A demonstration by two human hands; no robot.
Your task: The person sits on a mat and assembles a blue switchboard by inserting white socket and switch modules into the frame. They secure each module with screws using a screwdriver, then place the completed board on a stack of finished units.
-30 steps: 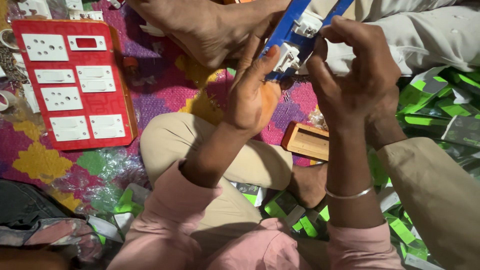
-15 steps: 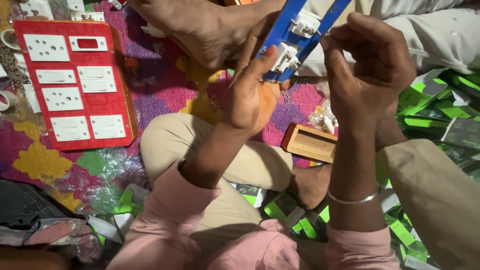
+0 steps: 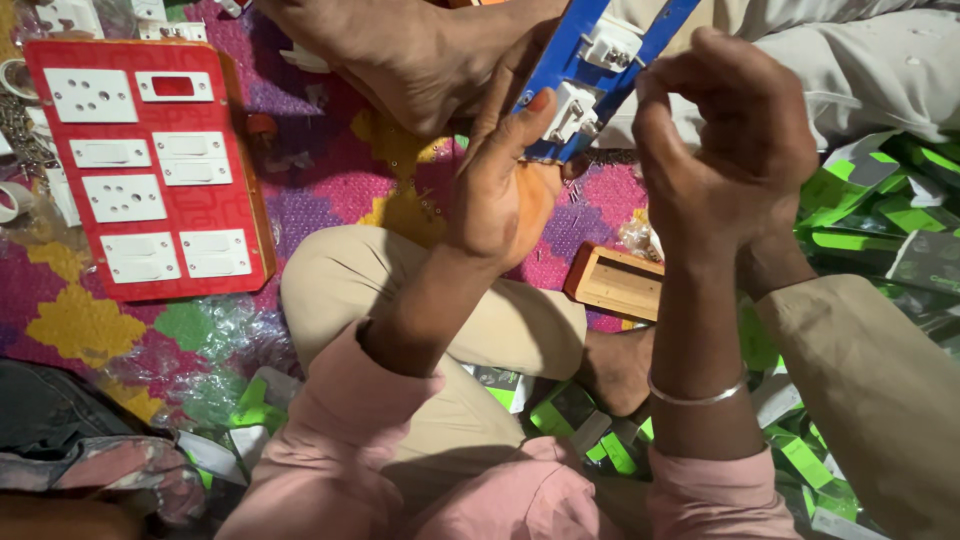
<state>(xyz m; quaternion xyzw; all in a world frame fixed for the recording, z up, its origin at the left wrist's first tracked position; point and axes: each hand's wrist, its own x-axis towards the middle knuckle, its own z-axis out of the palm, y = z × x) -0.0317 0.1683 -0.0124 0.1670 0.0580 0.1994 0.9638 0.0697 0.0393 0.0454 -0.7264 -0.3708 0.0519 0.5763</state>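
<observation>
Blue switch frame (image 3: 590,60) steadied by left hand (image 3: 500,180); right hand (image 3: 725,140) beside.

The floor is covered by a bright mat (image 3: 330,190) with pink, purple, yellow and green shapes. A red board (image 3: 235,150) with white switches and sockets lies flat on the mat at the left. A small wooden box (image 3: 615,285) sits on the mat near the middle. Green and white packs (image 3: 880,215) are piled at the right and along the bottom. Clear plastic wrap (image 3: 195,355) lies crumpled below the board. The light is dim and warm.
</observation>
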